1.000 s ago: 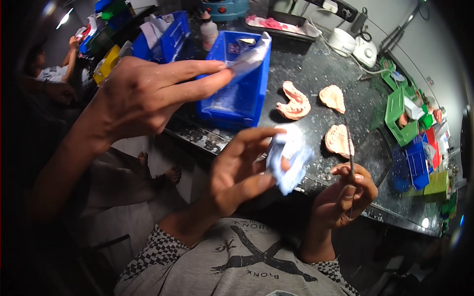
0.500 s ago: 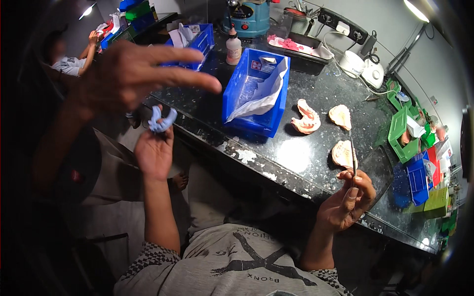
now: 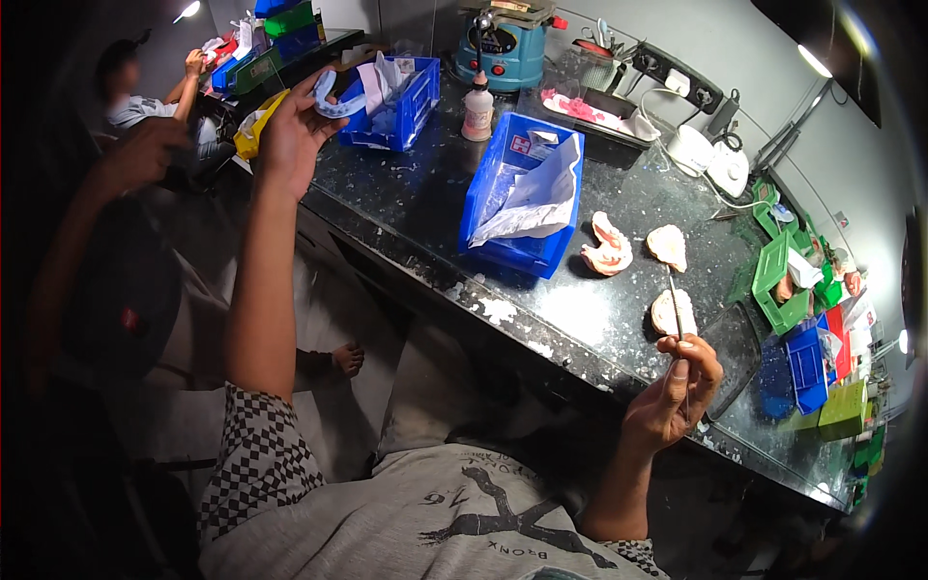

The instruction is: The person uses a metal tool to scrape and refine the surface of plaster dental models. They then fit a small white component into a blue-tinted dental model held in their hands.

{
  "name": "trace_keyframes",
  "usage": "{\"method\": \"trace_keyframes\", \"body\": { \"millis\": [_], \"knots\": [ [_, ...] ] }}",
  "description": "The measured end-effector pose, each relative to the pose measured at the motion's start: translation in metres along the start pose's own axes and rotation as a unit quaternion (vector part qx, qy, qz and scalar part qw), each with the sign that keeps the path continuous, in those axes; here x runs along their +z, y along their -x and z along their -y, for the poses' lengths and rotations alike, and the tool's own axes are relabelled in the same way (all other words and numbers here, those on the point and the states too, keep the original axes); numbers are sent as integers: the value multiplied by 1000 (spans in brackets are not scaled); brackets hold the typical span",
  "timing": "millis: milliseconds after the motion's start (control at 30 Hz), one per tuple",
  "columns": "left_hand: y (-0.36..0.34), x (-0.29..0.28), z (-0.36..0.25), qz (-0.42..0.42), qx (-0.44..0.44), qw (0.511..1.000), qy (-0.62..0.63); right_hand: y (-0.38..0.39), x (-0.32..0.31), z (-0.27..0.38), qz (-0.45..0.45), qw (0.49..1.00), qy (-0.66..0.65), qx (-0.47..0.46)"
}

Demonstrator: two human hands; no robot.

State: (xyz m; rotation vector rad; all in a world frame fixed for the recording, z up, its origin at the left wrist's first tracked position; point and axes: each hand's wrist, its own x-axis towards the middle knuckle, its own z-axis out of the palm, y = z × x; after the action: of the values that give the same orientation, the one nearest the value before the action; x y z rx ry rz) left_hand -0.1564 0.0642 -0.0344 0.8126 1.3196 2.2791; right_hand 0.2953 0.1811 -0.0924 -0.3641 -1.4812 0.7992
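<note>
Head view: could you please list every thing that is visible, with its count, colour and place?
Countertop: one, dark speckled, across the middle.
Blue bins: two; near bin holds a white bag, far bin at the back left.
Dental casts: three, pinkish; one right of the near bin, one further right, one near the front.
Bottle: one, pale, between the bins.
Teal machine: one, at the back.
Green bin: one, right side.
Other person: one, far left.
Left hand: raised, holding a pale blue tray.
Right hand: holding a thin metal tool.
</note>
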Motion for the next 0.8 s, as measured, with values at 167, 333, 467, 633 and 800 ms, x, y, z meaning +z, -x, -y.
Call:
{"method": "trace_keyframes", "body": {
  "millis": [167,333,467,633,800],
  "knots": [
    [-53,0,18,-174,5,985,-18,-1,2,-1,19,1000,13,4],
    [-67,4,23,-107,59,919,-374,-1,3,3,19,999,15,21],
    [-67,-8,28,-29,116,899,-422,-1,5,5,29,999,5,26],
    [-53,2,22,1,77,974,-215,-2,4,2,41,999,14,11],
    [-56,-25,21,115,-38,979,166,-3,2,5,45,998,14,28]
  ]
}}
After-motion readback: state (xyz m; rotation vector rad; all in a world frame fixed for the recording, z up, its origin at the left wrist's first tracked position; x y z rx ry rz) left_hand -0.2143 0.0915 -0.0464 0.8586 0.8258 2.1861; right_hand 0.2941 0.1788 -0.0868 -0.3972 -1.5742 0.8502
